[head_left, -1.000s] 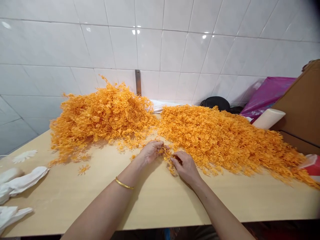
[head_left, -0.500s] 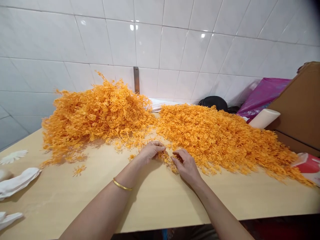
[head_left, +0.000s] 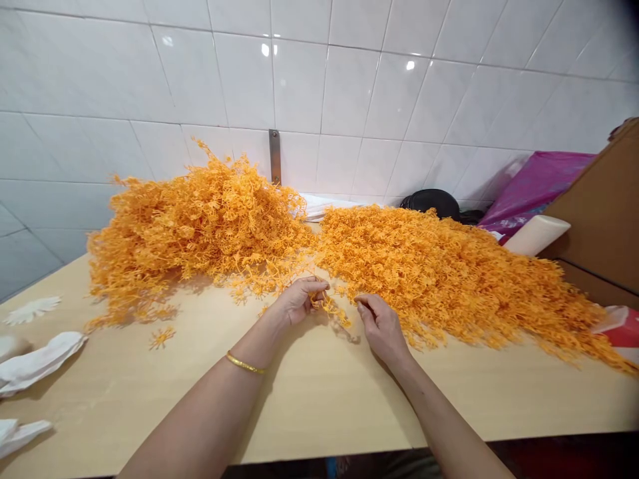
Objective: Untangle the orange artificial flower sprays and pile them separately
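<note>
My left hand [head_left: 303, 299] is closed on a small cluster of orange plastic flower pieces [head_left: 333, 311], which hangs from its fingertips just above the table. A short gap to the right, my right hand [head_left: 380, 322] has thumb and forefinger pinched together; anything between them is too small to make out. Behind my left hand rises a loose, tall heap of the same orange pieces [head_left: 210, 226]. Close to my right hand spreads a lower, denser orange pile [head_left: 449, 273]. One single orange piece [head_left: 161, 338] lies apart on the left.
White gloves [head_left: 42, 362] and a white petal-shaped piece [head_left: 32, 310] lie at the table's [head_left: 190, 392] left. At the right are a cardboard box [head_left: 606, 206], a cream roll [head_left: 536, 235] and a purple bag [head_left: 539, 183]. A black round object [head_left: 432, 203] sits by the tiled wall.
My right hand has drawn away to the right from the orange cluster, and its fingers have come together. My left hand stays nearly in place, still holding the cluster.
</note>
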The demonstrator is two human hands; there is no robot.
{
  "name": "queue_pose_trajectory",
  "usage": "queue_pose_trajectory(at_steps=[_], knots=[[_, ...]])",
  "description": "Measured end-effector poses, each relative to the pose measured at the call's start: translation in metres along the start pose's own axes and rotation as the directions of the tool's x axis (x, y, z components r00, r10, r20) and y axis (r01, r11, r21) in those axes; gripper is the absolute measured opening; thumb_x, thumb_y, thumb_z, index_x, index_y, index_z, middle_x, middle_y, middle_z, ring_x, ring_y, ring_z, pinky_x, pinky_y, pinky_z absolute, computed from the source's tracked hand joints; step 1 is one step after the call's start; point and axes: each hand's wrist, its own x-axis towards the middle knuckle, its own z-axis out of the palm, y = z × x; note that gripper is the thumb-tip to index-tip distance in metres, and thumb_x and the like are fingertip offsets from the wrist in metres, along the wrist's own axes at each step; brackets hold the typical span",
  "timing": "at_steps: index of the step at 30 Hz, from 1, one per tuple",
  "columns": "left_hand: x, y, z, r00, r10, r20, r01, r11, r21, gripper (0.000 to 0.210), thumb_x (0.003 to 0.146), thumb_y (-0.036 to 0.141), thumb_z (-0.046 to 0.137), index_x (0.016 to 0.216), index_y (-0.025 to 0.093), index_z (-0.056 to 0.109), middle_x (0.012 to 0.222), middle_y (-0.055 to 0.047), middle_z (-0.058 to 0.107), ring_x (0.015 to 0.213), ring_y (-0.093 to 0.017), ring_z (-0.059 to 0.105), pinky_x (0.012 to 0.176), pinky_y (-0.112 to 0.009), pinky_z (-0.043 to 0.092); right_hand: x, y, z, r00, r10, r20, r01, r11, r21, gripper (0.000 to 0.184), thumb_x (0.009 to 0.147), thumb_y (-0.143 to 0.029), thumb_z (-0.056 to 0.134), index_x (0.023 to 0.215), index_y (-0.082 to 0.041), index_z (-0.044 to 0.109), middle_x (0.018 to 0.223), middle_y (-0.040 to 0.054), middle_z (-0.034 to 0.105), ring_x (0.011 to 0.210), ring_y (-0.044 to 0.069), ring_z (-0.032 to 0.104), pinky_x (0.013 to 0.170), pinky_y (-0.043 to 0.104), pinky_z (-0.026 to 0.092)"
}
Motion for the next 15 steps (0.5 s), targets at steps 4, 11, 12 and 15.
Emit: queue_pose_trajectory(at_steps=[4,11,12,15], knots=[[0.0,-0.001,-0.005,0.974,0.021,0.225,-0.026,0.999,0.019,0.011,0.061,0.017,0.063,0.062,0.01,0.054,0.057,-0.001,0.053,0.044,-0.004,0.043,0.04,-0.015,0.028,-0.002,-0.005,-0.002,0.999,0.004,-0.033,-0.004,1.0,-0.006,0.022,0.085,-0.026,0.035,0.083,-0.017,0.054,0.076,0.0049,0.054,0.07,0.016,0.05,0.066,0.029,0.04],[0.004,-0.006,-0.006,0.926,0.06,0.373,-0.078,0.996,0.032,0.012,0.067,0.02,0.061,0.07,0.009,0.059,0.059,-0.004,0.057,0.044,-0.003,0.043,0.042,-0.015,0.027,-0.003,-0.014,-0.004,0.999,-0.037,-0.04,0.039,0.998,0.045,0.026,0.085,-0.029,0.034,0.097,-0.017,0.054,0.089,0.0078,0.055,0.082,0.018,0.053,0.073,0.032,0.042],[0.003,-0.007,-0.005,0.921,0.054,0.385,-0.071,0.997,0.029,0.013,0.068,0.021,0.061,0.071,0.009,0.059,0.058,-0.004,0.057,0.044,-0.004,0.043,0.042,-0.015,0.027,-0.003,-0.015,-0.003,0.999,-0.042,-0.013,0.043,0.997,0.068,0.026,0.085,-0.03,0.036,0.099,-0.018,0.054,0.092,0.0084,0.055,0.084,0.018,0.053,0.075,0.032,0.042],[0.001,-0.009,0.0,0.914,0.061,0.4,-0.069,0.998,0.006,0.017,0.071,0.026,0.057,0.073,0.009,0.06,0.051,-0.002,0.052,0.042,-0.005,0.041,0.042,-0.017,0.028,-0.002,-0.015,-0.003,0.995,-0.014,0.095,-0.002,0.986,0.168,0.033,0.083,-0.032,0.041,0.111,-0.018,0.049,0.106,0.0098,0.054,0.094,0.019,0.052,0.081,0.033,0.041]])
